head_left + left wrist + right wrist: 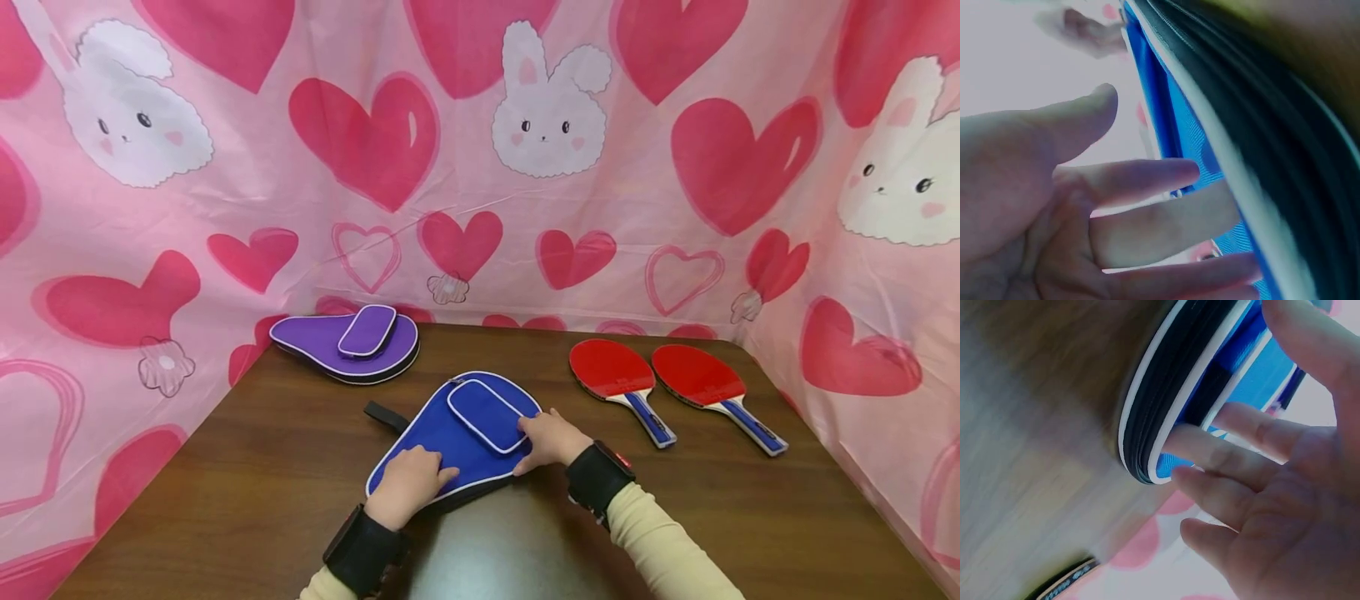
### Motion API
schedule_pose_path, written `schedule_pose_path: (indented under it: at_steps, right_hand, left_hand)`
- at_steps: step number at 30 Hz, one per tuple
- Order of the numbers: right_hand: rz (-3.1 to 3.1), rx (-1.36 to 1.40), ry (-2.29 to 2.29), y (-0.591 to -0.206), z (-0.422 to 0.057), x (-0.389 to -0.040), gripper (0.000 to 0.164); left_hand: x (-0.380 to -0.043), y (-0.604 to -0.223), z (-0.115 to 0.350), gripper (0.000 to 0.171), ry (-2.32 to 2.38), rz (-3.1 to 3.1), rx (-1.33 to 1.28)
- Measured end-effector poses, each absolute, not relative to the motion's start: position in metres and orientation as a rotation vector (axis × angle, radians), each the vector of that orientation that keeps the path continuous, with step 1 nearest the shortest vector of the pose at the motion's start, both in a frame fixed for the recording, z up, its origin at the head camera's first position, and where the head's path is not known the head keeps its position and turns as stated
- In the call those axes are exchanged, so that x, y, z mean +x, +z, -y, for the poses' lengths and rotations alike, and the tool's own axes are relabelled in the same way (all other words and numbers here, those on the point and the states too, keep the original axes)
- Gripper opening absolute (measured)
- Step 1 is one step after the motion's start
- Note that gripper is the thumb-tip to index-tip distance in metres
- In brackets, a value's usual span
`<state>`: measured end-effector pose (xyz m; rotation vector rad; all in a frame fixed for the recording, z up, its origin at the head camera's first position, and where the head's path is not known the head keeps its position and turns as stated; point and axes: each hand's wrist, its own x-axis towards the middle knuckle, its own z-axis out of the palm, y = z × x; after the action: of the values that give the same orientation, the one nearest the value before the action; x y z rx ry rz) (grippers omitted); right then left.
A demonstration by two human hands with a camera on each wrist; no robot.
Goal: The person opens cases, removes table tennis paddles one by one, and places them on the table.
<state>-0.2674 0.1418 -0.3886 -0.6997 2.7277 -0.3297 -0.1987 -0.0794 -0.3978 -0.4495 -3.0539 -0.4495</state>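
Observation:
A blue table tennis paddle case (438, 435) with white piping lies flat on the table, its narrow end toward the lower left. On top is a small pocket (487, 412), and a black strap (386, 416) sticks out on the left. My left hand (407, 485) rests on the narrow part, fingers extended over the blue fabric in the left wrist view. At the wide end, my right hand (553, 438) touches the case beside the pocket with loosely spread fingers. The right wrist view shows those fingertips over the case's black zippered side (1166, 381).
A purple paddle case (318, 335) with its own pocket lies at the back left of the brown table (247, 475). Two red paddles with blue handles, a nearer-left one (609, 367) and a right one (697, 373), lie at the right. Heart-and-rabbit fabric (465, 192) hangs around the table.

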Motion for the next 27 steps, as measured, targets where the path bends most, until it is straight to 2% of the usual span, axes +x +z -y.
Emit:
schedule_pose_path:
  at_steps: [9, 15, 20, 27]
  right_hand:
    - [-2.51, -0.873, -0.516, -0.392, -0.121, -0.256, 0.053]
    - [-2.401, -1.027, -0.517, -0.395, -0.088, -0.242, 0.056]
    - [-2.345, -1.123, -0.493, -0.395, -0.055, -0.23, 0.058]
    - [-2.284, -1.258, -0.39, -0.399, -0.012, -0.22, 0.054]
  left_hand:
    - [-0.204, -0.403, 0.118, 0.044, -0.278, 3.145, -0.081]
    - [-0.21, -0.406, 0.15, 0.066, -0.284, 3.276, 0.13]
    - [-0.217, -0.408, 0.186, 0.077, -0.297, 3.318, 0.185]
    - [-0.221, -0.408, 0.231, 0.074, -0.339, 3.338, 0.177]
